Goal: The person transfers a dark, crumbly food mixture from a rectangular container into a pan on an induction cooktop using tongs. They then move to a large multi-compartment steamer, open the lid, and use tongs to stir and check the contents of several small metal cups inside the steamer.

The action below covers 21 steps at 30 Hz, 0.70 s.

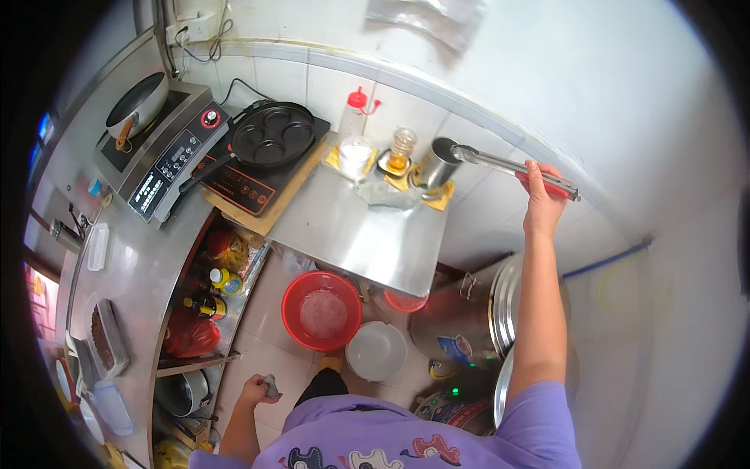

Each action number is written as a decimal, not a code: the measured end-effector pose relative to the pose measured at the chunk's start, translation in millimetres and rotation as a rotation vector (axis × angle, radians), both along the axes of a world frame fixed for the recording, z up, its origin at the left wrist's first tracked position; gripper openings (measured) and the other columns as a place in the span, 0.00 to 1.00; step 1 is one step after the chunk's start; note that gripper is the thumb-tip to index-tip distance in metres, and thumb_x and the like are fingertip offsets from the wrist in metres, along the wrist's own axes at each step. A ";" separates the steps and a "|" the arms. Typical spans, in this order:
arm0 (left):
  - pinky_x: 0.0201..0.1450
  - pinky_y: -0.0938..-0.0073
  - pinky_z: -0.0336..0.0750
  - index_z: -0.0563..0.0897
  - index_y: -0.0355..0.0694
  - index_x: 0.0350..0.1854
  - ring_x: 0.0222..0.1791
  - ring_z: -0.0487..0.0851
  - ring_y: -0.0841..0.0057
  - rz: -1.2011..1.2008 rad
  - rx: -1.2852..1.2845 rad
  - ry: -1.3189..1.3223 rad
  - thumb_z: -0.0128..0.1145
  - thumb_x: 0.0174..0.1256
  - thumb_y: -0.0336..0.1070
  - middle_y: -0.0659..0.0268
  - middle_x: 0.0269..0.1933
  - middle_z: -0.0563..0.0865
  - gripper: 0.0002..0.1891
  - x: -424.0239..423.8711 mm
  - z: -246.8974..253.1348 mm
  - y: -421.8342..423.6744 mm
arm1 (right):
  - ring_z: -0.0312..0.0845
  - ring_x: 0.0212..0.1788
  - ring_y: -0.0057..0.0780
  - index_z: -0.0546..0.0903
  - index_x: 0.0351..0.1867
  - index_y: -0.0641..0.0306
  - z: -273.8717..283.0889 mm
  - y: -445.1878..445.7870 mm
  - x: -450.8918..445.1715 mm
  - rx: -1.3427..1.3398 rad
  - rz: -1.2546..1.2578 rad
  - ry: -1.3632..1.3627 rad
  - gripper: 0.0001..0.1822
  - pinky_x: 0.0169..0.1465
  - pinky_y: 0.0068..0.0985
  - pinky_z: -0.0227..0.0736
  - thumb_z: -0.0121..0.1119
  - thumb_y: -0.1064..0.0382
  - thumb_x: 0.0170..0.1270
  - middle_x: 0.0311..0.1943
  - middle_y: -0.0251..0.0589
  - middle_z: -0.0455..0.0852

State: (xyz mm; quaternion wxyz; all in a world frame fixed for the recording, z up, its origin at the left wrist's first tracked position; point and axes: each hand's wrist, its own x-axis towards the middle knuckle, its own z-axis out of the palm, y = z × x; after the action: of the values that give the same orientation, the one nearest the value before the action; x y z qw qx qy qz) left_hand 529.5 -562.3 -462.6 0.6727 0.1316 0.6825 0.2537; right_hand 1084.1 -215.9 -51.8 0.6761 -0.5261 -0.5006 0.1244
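Observation:
My right hand (pixel 545 196) grips metal tongs (pixel 498 162) by their red handle, arm stretched out. The tongs' tips are at the rim of a tall stainless steel cup (pixel 439 162), which stands at the back right of the steel table (pixel 351 228); whether they reach inside it is unclear. My left hand (pixel 258 390) is low at the left, over the floor, closed around a crumpled grey cloth (pixel 270 387). Beside the cup lie a pale folded cloth (pixel 389 194), a small glass jar (pixel 402 149), a tub of white contents (pixel 355 157) and a red-capped squeeze bottle (pixel 354 114).
A black four-hollow pan (pixel 273 135) sits on an induction cooker (pixel 240 184); a frying pan (pixel 137 105) is on another. A red basin (pixel 322 311) and a white bucket (pixel 376 352) stand on the floor. Large steel pots (pixel 463 319) stand at right, a counter (pixel 129 258) at left.

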 end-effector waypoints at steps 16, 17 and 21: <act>0.36 0.59 0.81 0.75 0.31 0.40 0.37 0.82 0.59 -0.577 0.179 0.367 0.48 0.52 0.27 0.51 0.38 0.80 0.12 -54.8 -77.8 40.2 | 0.81 0.29 0.28 0.73 0.39 0.68 -36.8 147.3 4.2 -0.160 -0.290 0.272 0.21 0.32 0.22 0.76 0.66 0.54 0.54 0.28 0.41 0.81; 0.33 0.57 0.82 0.73 0.30 0.41 0.36 0.81 0.58 -0.574 0.253 0.306 0.46 0.52 0.24 0.51 0.38 0.79 0.12 -53.8 -81.9 42.8 | 0.81 0.28 0.27 0.73 0.39 0.67 -32.7 147.8 1.5 -0.181 -0.293 0.241 0.21 0.31 0.21 0.76 0.66 0.54 0.54 0.28 0.41 0.81; 0.28 0.53 0.83 0.70 0.27 0.43 0.36 0.80 0.56 -0.600 0.421 0.137 0.41 0.53 0.18 0.50 0.40 0.75 0.14 -44.9 -103.3 59.3 | 0.77 0.25 0.21 0.76 0.35 0.65 -75.5 167.0 36.6 -0.094 -0.154 -0.090 0.18 0.28 0.18 0.73 0.67 0.55 0.53 0.28 0.37 0.81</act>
State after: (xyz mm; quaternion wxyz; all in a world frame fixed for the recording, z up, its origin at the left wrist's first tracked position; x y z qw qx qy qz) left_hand 484.7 -503.0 -565.9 0.6282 0.4779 0.5898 0.1707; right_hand 1120.7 -48.9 -127.3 0.6349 -0.5995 -0.4820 0.0716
